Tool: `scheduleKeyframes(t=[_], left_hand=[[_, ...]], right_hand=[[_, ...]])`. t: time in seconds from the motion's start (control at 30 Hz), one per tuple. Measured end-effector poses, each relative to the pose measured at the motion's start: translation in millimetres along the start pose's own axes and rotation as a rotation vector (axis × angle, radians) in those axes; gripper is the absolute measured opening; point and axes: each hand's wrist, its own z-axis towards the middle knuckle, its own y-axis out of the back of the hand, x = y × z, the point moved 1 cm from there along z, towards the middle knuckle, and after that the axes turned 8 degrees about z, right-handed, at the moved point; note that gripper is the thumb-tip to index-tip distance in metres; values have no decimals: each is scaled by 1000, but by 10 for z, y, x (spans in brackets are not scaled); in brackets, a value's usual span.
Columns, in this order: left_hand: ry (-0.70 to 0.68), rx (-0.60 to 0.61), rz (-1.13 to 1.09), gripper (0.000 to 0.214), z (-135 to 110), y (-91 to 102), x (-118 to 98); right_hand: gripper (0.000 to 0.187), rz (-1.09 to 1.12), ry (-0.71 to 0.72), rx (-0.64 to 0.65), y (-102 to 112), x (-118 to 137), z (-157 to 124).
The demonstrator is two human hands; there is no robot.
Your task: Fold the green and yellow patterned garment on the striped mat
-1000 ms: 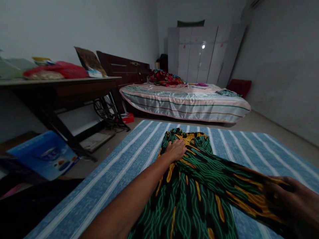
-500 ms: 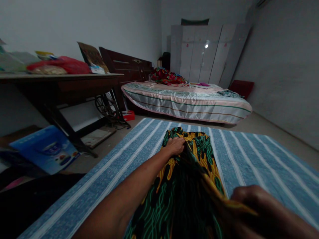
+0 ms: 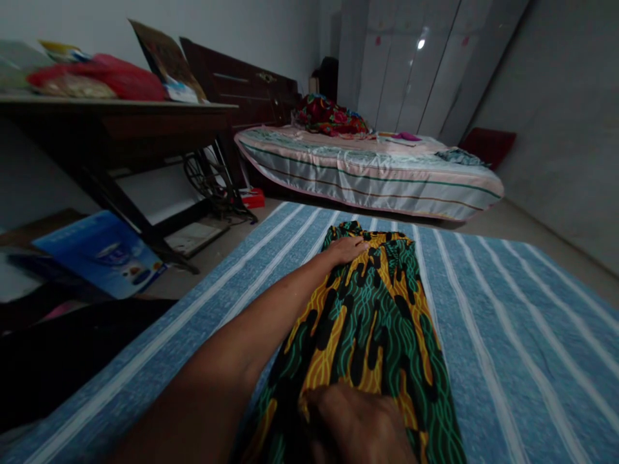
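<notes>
A pair of patterned trousers [image 3: 372, 309] in green, yellow and black lies lengthwise in front of me, its gathered waistband at the far end. Near that waistband, my left hand [image 3: 349, 250] rests flat on the cloth with its fingers stretched out. Close to me at the bottom, my right hand [image 3: 360, 422] is closed on an edge of the trousers, its fingertips partly hidden. Under the garment spreads a blue sheet with white stripes [image 3: 488, 322]. The lower end of the trousers runs out of view.
A bed [image 3: 367, 174] with a shiny striped cover stands beyond the sheet, before a grey wardrobe [image 3: 401, 71]. To the left is a sewing-machine table [image 3: 120, 129] with a red bag [image 3: 109, 77] on top. A blue box [image 3: 104, 254] sits below it.
My right hand has moved left across the trousers, laying a lifted part of the cloth over flat. My left hand stays by the waistband. The view has tilted down.
</notes>
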Motion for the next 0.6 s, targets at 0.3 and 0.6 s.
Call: scheduleKeyframes(t=[0.3, 0.6], left_hand=[[20, -49, 38, 45, -21, -142, -79], [-15, -153, 76, 39, -22, -197, -120]], right_hand=[[19, 224, -8, 265, 273, 20, 63], [23, -59, -36, -146, 569, -673, 179]])
